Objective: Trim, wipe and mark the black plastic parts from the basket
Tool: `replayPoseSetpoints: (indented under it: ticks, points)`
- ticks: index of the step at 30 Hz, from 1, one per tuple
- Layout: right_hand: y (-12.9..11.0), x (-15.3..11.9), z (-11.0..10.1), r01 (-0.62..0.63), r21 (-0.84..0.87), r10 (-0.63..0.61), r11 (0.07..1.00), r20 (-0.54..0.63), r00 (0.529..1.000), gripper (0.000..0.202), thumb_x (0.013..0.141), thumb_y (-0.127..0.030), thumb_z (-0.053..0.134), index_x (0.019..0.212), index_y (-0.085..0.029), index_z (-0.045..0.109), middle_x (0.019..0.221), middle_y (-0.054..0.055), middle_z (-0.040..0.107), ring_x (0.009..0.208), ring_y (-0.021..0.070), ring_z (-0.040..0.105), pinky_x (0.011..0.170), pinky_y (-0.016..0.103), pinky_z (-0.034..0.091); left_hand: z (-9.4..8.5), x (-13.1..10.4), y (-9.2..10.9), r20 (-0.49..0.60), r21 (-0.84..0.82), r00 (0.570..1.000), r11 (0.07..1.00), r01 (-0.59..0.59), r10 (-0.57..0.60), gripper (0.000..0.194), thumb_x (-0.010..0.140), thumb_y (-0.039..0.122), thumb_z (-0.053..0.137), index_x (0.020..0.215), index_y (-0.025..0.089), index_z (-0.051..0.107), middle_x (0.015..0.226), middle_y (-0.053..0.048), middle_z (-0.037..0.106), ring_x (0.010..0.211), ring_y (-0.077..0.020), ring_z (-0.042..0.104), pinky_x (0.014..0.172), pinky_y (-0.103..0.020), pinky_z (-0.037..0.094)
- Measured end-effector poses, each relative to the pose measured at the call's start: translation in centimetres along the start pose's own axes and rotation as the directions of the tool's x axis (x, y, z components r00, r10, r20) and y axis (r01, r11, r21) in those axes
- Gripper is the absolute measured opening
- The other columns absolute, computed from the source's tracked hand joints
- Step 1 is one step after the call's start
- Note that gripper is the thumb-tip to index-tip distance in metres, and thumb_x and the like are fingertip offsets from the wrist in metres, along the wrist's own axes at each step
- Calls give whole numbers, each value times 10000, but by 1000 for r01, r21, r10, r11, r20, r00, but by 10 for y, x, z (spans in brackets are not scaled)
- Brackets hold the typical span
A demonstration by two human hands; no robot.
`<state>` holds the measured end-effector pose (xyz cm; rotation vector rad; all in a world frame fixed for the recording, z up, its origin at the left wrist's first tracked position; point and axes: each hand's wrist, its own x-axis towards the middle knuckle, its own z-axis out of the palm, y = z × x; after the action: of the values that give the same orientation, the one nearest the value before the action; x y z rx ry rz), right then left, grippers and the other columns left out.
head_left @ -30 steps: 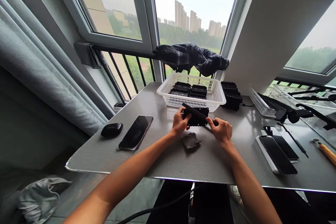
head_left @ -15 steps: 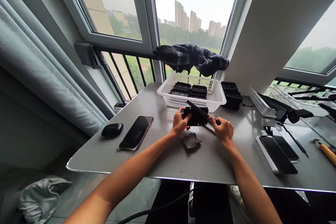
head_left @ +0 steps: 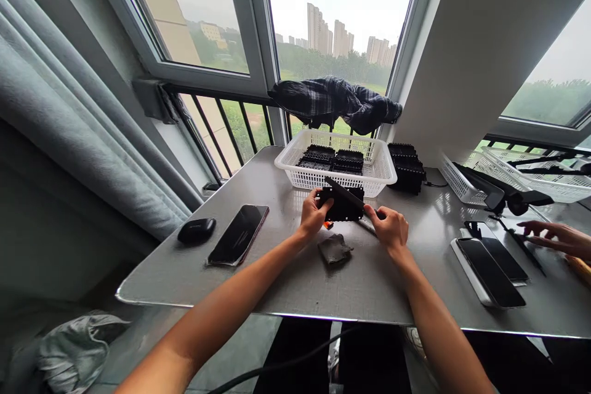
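Note:
My left hand is closed on the left end of a black plastic plate with small notches along its edges, held above the table. My right hand grips one end of a dark flat file, which lies slantwise across the plate's face and touches or nearly touches it. Below the hands a crumpled grey cloth lies on the metal table. A small orange-tipped object and a silvery strip show partly behind the plate and my hands.
Behind the plate, a white basket holds several black parts; more black parts are stacked beside it. A phone and black case lie left. Phones lie right, near another person's hand.
Another person's hand has come in at the right edge, over the thin dark tool. My hands, the plate and the file keep nearly the same pose.

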<state>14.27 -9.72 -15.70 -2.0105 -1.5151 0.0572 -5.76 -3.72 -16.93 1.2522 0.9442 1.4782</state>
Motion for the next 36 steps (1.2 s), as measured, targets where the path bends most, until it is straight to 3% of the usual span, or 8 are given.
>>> replayPoseSetpoints:
  ticks: [6, 12, 14, 19, 26, 33, 36]
  points:
    - [8, 5, -5, -109, 26, 110, 994, -50, 993, 673, 837, -776, 329, 592, -220, 618, 655, 59, 649, 614, 183, 527, 541, 269, 234, 0, 0, 0, -7, -24, 1000, 1000, 15, -15, 320, 675, 321, 712, 922, 177, 569, 840, -35, 686, 734, -174, 654, 699, -309, 550]
    - [-6, -3, 1, 6, 48, -8, 999, 55, 998, 653, 827, -775, 364, 592, -227, 629, 619, 41, 634, 621, 182, 543, 547, 261, 239, 1, -1, 0, 13, 2, 1000, 1000, -4, 4, 289, 680, 317, 706, 897, 188, 564, 762, -2, 657, 665, -157, 635, 623, -273, 530]
    - [-7, -4, 2, -11, 42, 9, 999, 69, 998, 655, 822, -779, 369, 591, -226, 632, 627, 45, 640, 626, 184, 546, 548, 262, 238, 0, -1, 0, 7, 2, 1000, 1000, 0, 0, 290, 677, 317, 706, 890, 188, 557, 750, 3, 650, 652, -156, 630, 607, -269, 523]
    - [1, 0, 0, -100, 1, 100, 995, -21, 995, 655, 833, -773, 358, 623, -225, 647, 690, 62, 672, 644, 190, 557, 552, 270, 235, -1, 0, -1, -1, -5, 1000, 1000, 17, -17, 298, 680, 299, 711, 906, 179, 558, 768, -10, 668, 663, -159, 639, 639, -286, 540]
    - [-13, -10, 7, 89, -6, -88, 996, 72, 993, 620, 835, -759, 390, 720, -241, 712, 688, 54, 686, 647, 194, 585, 569, 270, 243, 3, -3, 0, 47, 19, 999, 1000, -5, 4, 313, 685, 321, 712, 930, 178, 577, 765, -13, 661, 667, -168, 642, 615, -275, 530]
    - [-1, -1, 0, -70, -17, 69, 997, -24, 997, 657, 830, -774, 370, 652, -222, 678, 716, 82, 694, 680, 210, 582, 563, 269, 236, 0, -1, 0, 26, 23, 1000, 1000, 4, -5, 293, 690, 301, 705, 905, 182, 546, 695, 10, 643, 598, -149, 616, 556, -255, 514]
    - [-3, -3, 1, -15, 0, 15, 1000, -29, 999, 646, 833, -770, 371, 663, -227, 676, 679, 67, 684, 661, 207, 579, 570, 269, 236, 1, -3, 2, 29, 49, 1000, 999, 0, -1, 287, 694, 291, 700, 918, 182, 558, 702, 8, 645, 601, -148, 619, 554, -249, 509]
